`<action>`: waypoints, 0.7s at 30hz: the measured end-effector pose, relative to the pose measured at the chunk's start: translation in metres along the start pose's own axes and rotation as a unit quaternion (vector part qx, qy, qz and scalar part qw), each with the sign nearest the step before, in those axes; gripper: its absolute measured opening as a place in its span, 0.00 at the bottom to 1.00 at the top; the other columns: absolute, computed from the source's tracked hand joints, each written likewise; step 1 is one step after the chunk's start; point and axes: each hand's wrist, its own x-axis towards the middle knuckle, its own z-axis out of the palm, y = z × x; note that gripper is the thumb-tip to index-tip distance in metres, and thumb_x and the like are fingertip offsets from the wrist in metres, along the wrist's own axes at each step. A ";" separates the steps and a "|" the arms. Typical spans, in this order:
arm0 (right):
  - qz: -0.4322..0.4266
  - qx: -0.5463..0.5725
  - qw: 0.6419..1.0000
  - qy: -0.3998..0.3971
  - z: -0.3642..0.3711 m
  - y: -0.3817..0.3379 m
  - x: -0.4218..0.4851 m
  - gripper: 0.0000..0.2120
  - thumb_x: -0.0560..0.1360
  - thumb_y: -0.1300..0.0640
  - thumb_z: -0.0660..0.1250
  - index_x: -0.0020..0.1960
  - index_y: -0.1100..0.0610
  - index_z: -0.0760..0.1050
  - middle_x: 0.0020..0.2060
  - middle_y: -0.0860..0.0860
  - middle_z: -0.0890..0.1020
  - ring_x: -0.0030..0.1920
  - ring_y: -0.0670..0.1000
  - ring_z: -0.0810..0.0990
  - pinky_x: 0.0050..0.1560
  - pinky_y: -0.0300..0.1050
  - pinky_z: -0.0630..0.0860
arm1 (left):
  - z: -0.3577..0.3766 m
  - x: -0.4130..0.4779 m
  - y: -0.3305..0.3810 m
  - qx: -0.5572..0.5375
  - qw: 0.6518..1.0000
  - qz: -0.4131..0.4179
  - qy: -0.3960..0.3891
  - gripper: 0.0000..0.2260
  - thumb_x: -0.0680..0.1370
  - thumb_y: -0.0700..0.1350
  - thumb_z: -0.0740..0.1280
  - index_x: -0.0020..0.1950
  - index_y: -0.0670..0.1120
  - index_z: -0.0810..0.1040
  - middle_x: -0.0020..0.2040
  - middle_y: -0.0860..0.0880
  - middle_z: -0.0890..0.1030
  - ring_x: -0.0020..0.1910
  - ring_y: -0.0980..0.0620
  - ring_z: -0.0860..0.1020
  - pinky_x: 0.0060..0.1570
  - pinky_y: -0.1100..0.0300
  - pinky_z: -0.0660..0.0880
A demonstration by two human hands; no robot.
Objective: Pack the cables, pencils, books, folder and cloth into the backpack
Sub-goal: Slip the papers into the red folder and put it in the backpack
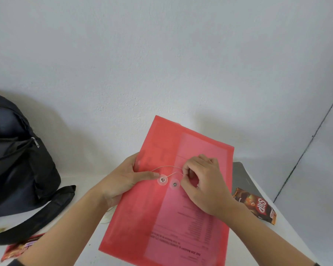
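A red translucent folder [181, 214] with printed papers inside is held up over the white table. My left hand [123, 179] grips its left edge, thumb lying on the front beside the left closure disc [162, 179]. My right hand [204, 181] pinches the thin closure string [166, 167] that loops above the two clear discs. The black backpack [13, 156] stands at the left, its top zip open, a strap trailing toward the centre.
A grey flat book or laptop [242, 179] lies at the right under the folder's edge, with a brown snack packet [258, 205] on it. A red packet [19, 248] lies at the bottom left. The white wall stands close behind the table.
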 end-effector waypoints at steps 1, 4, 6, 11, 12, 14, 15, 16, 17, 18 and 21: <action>0.001 0.005 1.000 0.003 0.001 -0.001 0.000 0.05 0.69 0.53 0.63 0.37 0.52 0.69 0.33 0.42 0.71 0.39 0.48 0.70 0.47 0.50 0.66 | 0.003 0.000 0.001 0.003 1.000 -0.003 0.003 0.19 0.75 0.33 0.73 0.64 0.45 0.79 0.57 0.41 0.86 0.53 0.40 0.85 0.53 0.47 0.83; 0.022 0.057 0.998 0.014 -0.001 0.000 0.002 0.05 0.69 0.53 0.63 0.37 0.53 0.70 0.33 0.42 0.72 0.39 0.49 0.71 0.47 0.48 0.67 | 0.005 0.001 -0.001 -0.004 1.000 -0.005 0.022 0.16 0.75 0.34 0.73 0.62 0.44 0.80 0.56 0.41 0.86 0.51 0.40 0.86 0.51 0.48 0.83; 0.044 0.100 0.994 0.022 -0.003 0.004 0.005 0.03 0.69 0.57 0.63 0.37 0.52 0.71 0.34 0.43 0.74 0.39 0.48 0.72 0.44 0.44 0.69 | 0.003 0.002 -0.003 -0.033 0.998 -0.002 0.046 0.15 0.74 0.35 0.73 0.60 0.42 0.81 0.54 0.40 0.86 0.49 0.43 0.86 0.48 0.51 0.84; 0.038 0.079 0.996 0.004 -0.004 0.012 0.003 0.04 0.70 0.56 0.64 0.38 0.50 0.70 0.36 0.42 0.75 0.41 0.47 0.75 0.47 0.50 0.72 | 0.000 0.005 -0.008 -0.084 0.994 -0.001 0.069 0.12 0.74 0.37 0.73 0.57 0.41 0.83 0.53 0.38 0.86 0.46 0.44 0.86 0.45 0.53 0.84; 0.026 0.057 0.998 0.001 -0.003 0.013 0.002 0.04 0.70 0.56 0.64 0.38 0.50 0.70 0.37 0.41 0.74 0.42 0.46 0.74 0.49 0.51 0.71 | 0.000 0.007 -0.009 -0.089 0.994 -0.002 0.070 0.12 0.74 0.37 0.73 0.56 0.41 0.84 0.53 0.38 0.86 0.47 0.44 0.86 0.46 0.53 0.84; 0.001 0.010 1.000 -0.010 -0.001 0.012 -0.001 0.03 0.70 0.56 0.64 0.39 0.51 0.70 0.37 0.41 0.72 0.42 0.45 0.72 0.50 0.50 0.70 | 0.001 0.009 -0.011 -0.102 0.992 -0.003 0.080 0.12 0.74 0.38 0.73 0.57 0.41 0.84 0.54 0.39 0.86 0.48 0.44 0.86 0.47 0.53 0.84; -0.016 -0.014 1.000 -0.022 0.000 0.011 -0.002 0.03 0.70 0.57 0.64 0.39 0.51 0.71 0.38 0.41 0.72 0.42 0.45 0.72 0.49 0.50 0.70 | 0.001 0.010 -0.012 -0.110 0.990 -0.004 0.089 0.12 0.74 0.38 0.73 0.57 0.40 0.84 0.54 0.39 0.86 0.49 0.44 0.86 0.47 0.53 0.84; -0.036 -0.035 0.998 -0.036 0.002 0.010 -0.003 0.02 0.70 0.57 0.64 0.39 0.52 0.71 0.38 0.42 0.73 0.42 0.46 0.71 0.48 0.51 0.69 | 0.001 0.012 -0.014 -0.118 0.988 -0.004 0.100 0.12 0.75 0.38 0.73 0.58 0.40 0.84 0.54 0.39 0.86 0.49 0.44 0.86 0.48 0.53 0.84; -0.057 -0.050 0.996 -0.050 0.003 0.008 -0.004 0.02 0.71 0.58 0.64 0.40 0.52 0.72 0.39 0.43 0.73 0.42 0.47 0.71 0.47 0.51 0.69 | 0.001 0.013 -0.014 -0.123 0.986 -0.003 0.110 0.12 0.75 0.38 0.73 0.58 0.40 0.84 0.55 0.39 0.86 0.49 0.44 0.86 0.48 0.53 0.84; -0.077 -0.060 0.993 -0.063 0.005 0.006 -0.006 0.02 0.71 0.58 0.64 0.40 0.53 0.72 0.40 0.44 0.73 0.43 0.48 0.71 0.47 0.51 0.68 | 0.002 0.014 -0.016 -0.124 0.985 0.000 0.117 0.12 0.75 0.38 0.73 0.59 0.39 0.84 0.55 0.39 0.86 0.50 0.43 0.86 0.48 0.53 0.84; -0.110 -0.052 0.989 -0.080 0.007 -0.002 -0.008 0.03 0.74 0.58 0.65 0.43 0.54 0.72 0.47 0.45 0.74 0.50 0.49 0.72 0.52 0.50 0.69 | 0.008 0.014 -0.018 -0.116 0.987 0.011 0.114 0.13 0.76 0.37 0.72 0.60 0.38 0.83 0.55 0.38 0.86 0.51 0.41 0.86 0.48 0.51 0.84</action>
